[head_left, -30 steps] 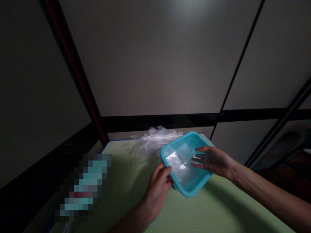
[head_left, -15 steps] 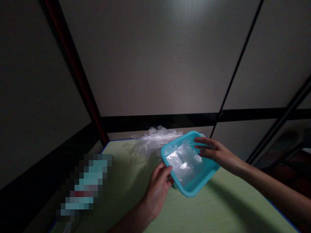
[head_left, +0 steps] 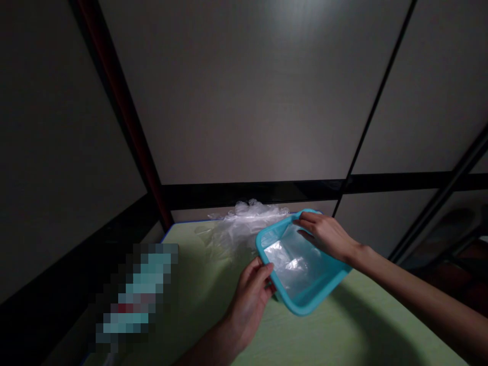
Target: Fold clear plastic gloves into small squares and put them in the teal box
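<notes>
A turquoise plastic tub [head_left: 305,303] sits tilted above a light green table [head_left: 343,335]. Clear plastic film [head_left: 293,262] lies inside the tub. My left hand [head_left: 249,300] grips the tub's near left rim, thumb over the edge. My right hand [head_left: 324,234] rests at the far rim of the tub, fingers bent over the film near the back corner. I cannot tell whether those fingers pinch the film or only press on it.
A crumpled heap of clear plastic [head_left: 240,223] lies on the table's far edge behind the tub. A blurred-out patch [head_left: 133,300] covers something at the left. Dark frame bars [head_left: 247,190] and pale wall panels stand behind the table.
My right hand moved from the middle of the tub up and back to its far rim. The tub shifted slightly to the right. My left hand kept its grip.
</notes>
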